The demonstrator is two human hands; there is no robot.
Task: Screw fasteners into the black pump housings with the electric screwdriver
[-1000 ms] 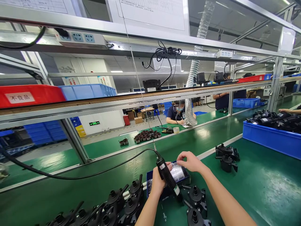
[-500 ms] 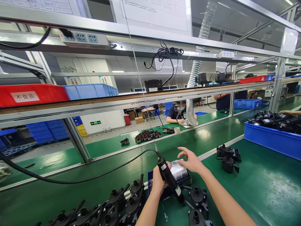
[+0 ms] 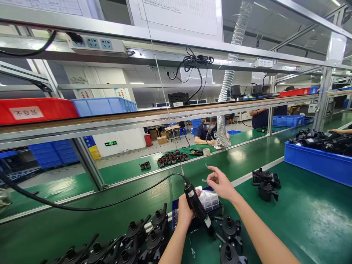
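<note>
Well, the curled label sheet [image 3: 210, 200] is over the right part of the blue bin [image 3: 175, 204], its long axis running across from left to right and its free end facing right. Its gridded face shows on the near side; whether the bin bears any of its weight I can't tell. The left hand [image 3: 184, 209] is at the sheet's left end and seems to keep it between the fingers, though the black screwdriver [image 3: 197, 208] blocks much of that grip from view. That tool hangs on a wire on the near side of the hand, slanting, with its tip toward the near right.

Just beyond the sheet's right end, the right hand [image 3: 222, 186] is raised, thumb and forefinger parted by a narrow gap. One small clear strip [image 3: 204, 180] juts left from the thumb side, another [image 3: 206, 166] from the forefinger's tip. Black pump housings [image 3: 230, 227] stand close by on the near right.
</note>
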